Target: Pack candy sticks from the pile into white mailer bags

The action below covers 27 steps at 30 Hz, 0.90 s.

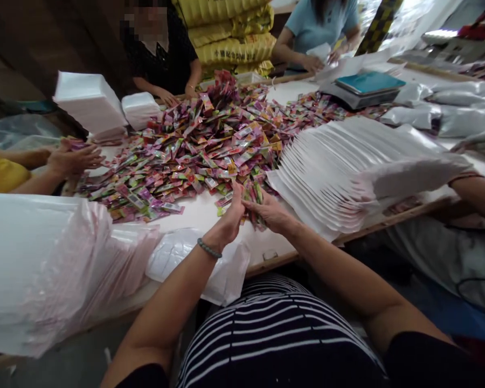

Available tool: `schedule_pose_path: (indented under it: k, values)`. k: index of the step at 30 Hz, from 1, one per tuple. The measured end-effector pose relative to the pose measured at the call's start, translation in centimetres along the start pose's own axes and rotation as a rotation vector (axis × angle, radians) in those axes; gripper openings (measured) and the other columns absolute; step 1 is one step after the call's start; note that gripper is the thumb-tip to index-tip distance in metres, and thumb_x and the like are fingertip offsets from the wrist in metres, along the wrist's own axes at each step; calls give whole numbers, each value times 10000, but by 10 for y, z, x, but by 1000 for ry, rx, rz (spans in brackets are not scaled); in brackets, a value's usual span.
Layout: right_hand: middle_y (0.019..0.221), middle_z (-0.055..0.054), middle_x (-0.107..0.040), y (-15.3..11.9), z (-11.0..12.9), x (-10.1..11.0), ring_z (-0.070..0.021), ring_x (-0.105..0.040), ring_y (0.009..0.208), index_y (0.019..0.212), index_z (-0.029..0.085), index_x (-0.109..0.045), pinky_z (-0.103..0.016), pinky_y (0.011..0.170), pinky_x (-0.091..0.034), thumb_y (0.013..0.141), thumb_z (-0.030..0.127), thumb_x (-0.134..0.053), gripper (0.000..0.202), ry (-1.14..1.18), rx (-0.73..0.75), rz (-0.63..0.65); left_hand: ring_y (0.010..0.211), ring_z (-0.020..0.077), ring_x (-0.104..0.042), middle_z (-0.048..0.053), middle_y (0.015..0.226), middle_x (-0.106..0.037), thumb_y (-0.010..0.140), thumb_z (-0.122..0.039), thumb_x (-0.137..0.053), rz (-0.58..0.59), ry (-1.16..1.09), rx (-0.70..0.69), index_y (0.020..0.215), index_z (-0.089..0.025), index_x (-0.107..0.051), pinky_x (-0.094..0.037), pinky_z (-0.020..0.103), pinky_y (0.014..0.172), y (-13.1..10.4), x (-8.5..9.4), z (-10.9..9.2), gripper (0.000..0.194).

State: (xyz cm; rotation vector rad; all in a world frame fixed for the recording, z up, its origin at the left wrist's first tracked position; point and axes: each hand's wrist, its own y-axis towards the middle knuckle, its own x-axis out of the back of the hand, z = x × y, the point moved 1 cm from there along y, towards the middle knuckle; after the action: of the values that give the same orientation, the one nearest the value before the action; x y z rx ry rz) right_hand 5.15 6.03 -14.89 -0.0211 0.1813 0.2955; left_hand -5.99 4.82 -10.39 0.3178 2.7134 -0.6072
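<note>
A wide heap of small colourful packets (210,145) covers the middle of the white table (202,213). At its near edge, my left hand (231,215) and my right hand (271,210) face each other with several small packets (254,200) pressed between them. A beaded bracelet (209,248) circles my left wrist. Below my left hand lies a flat white plastic bag (226,269). Fanned white bags (327,167) spread out just beyond my right hand.
Large stacks of white bags (28,258) fill the near left, with smaller stacks (89,99) behind. A scale (369,86) and filled silver bags (464,118) stand at the back right. Other people's hands (75,159) work around the table.
</note>
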Motion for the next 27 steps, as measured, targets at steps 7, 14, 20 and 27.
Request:
schedule_pose_path:
  k: [7,14,20,27]
  values:
    - [1156,-150,-599,-56,-28,29,-275,-552,1054,1275,158,-527,-399,895,-433,818,266,-660,488,-1140,47,348,1211,335,-485,132,1160,-623,548,-320,-882,-252,1134,-214,1024,-174,-637,-380,360,1015,34,60,-19,555]
    - [1276,-154,-546,-62,-30,23,-283,-476,1168,1337,198,-521,-435,977,-386,859,601,-561,626,-1105,72,423,1025,314,-587,82,710,-618,608,-206,-827,-206,1257,-114,549,-219,-501,-420,279,808,51,92,-3,332]
    - [1036,-150,-656,-16,-20,27,-250,-588,988,1018,123,-666,-315,834,-421,913,435,-542,351,-1291,-79,49,612,211,-565,-7,468,-492,545,-231,-833,-218,1275,14,560,-203,-572,-332,256,547,36,117,-17,262]
    - [1005,-113,-671,13,-5,22,-220,-571,948,957,135,-660,-298,815,-388,853,116,-525,172,-1463,125,247,522,150,-506,-29,509,-516,608,-116,-679,-295,1190,8,619,-188,-553,-361,238,519,36,125,-35,146]
